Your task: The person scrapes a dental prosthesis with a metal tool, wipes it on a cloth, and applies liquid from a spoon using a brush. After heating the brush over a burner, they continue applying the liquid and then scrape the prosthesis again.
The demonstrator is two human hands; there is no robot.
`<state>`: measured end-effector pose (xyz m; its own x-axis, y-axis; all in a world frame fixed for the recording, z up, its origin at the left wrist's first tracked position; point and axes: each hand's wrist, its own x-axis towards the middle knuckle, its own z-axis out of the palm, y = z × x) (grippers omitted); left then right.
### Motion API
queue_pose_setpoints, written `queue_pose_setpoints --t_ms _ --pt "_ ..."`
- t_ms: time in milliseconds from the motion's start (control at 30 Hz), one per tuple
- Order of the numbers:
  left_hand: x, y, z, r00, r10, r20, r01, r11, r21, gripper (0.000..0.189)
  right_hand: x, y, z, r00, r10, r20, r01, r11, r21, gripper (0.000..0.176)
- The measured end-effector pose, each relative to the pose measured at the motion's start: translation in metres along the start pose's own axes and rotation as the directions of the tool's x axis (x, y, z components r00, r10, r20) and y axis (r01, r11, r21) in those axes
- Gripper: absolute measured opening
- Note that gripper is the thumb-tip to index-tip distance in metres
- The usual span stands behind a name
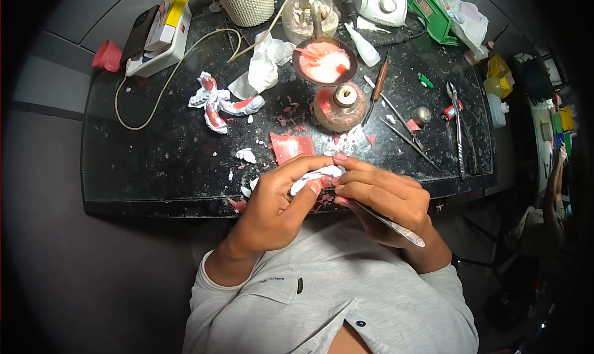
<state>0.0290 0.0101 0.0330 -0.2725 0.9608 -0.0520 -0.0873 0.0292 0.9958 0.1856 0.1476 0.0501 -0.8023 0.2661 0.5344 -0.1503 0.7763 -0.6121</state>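
Note:
Near the front edge of the black table, my left hand [276, 200] is closed around a white and pink-red moulded piece [314, 178], its thumb pressed on the red part. My right hand [390, 196] meets the piece from the other side, fingertips touching it. A metal spatula-like tool [396, 227] is held in my right hand, its flat end pointing down and right. Just beyond my hands lies a red wax sheet [291, 147]. Further back stands a glass burner [340, 110], with a pan of melted pink wax [325, 62] above it.
White and red moulded pieces [213, 103] lie at the left, near crumpled tissue [263, 66]. Thin tools [411, 140], pliers [458, 128] and a red lighter [453, 110] are at the right. A white box [162, 54] and basket [249, 6] stand behind. Another person's arm [550, 187] shows far right.

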Motion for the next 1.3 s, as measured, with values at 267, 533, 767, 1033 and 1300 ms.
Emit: queue_pose_setpoints --t_ms 267,533,767,1033,1300 --pt "0.002 -0.001 0.001 0.999 -0.017 -0.032 0.016 0.999 -0.034 0.031 0.0 0.004 0.002 0.998 -0.065 -0.013 0.065 0.997 -0.041 0.019" --pt "0.004 0.002 0.0 0.999 0.001 -0.033 -0.003 0.998 -0.068 0.032 0.0 0.003 0.003 0.996 -0.089 -0.031 0.087 0.995 -0.037 0.017" --pt "0.001 0.005 -0.001 0.995 -0.093 -0.022 0.086 0.973 -0.212 0.033 -0.003 0.001 0.005 0.998 -0.054 -0.036 0.053 0.998 -0.03 0.02" --pt "0.003 0.005 0.0 0.986 -0.164 -0.006 0.158 0.958 -0.237 0.033 -0.007 0.003 0.003 0.994 -0.106 -0.007 0.105 0.993 -0.055 0.017" --pt "0.0 -0.001 -0.002 0.978 -0.195 0.072 0.208 0.93 -0.304 0.035 -0.005 -0.005 -0.006 0.988 -0.036 -0.148 0.045 0.997 0.056 0.015"
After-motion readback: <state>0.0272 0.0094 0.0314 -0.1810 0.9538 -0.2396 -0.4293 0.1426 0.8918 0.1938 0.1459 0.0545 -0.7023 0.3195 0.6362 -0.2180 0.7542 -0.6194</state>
